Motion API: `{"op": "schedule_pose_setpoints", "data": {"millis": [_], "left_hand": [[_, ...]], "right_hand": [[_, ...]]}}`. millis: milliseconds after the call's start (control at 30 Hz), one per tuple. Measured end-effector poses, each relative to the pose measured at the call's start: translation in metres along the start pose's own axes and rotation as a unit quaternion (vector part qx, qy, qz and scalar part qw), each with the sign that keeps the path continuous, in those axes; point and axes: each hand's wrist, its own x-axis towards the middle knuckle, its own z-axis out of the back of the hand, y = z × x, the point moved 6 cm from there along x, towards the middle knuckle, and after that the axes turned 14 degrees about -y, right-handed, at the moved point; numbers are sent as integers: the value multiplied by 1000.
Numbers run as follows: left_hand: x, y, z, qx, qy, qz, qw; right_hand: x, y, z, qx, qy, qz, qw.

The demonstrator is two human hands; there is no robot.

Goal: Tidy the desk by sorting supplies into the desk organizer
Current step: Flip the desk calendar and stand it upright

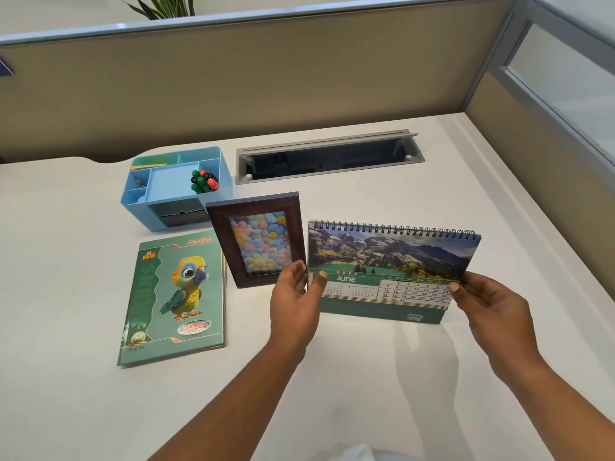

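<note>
Head view: desk calendar (392, 264) held between left hand (293, 307) and right hand (492, 311).

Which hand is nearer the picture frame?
Left. The left hand grips the calendar by its left edge, beside the frame at its lower right corner. The right hand grips the calendar's right edge, on the side away from the frame.
</note>
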Motion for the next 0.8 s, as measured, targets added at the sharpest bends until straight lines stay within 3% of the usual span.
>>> {"op": "schedule_pose_setpoints", "data": {"millis": [100,167,267,400,567,800], "left_hand": [[-6,6,3,6,-24,-28,999],[-13,11,-5,-8,18,-30,999],[-26,21,-25,60,68,-74,993],[-19,29,-20,144,-21,-105,984],[-1,24,8,266,-149,-137,943],[14,33,1,296,-44,-37,953]], "right_hand": [[-2,-6,-1,-12,-1,5,1000],[-3,-14,-4,-28,-2,4,1000],[-10,-27,-15,-97,6,17,995],[-17,-40,-20,-184,8,13,983],[-18,-48,-13,-235,-6,-20,972],[-10,-57,-19,-220,-1,-95,971]]}}
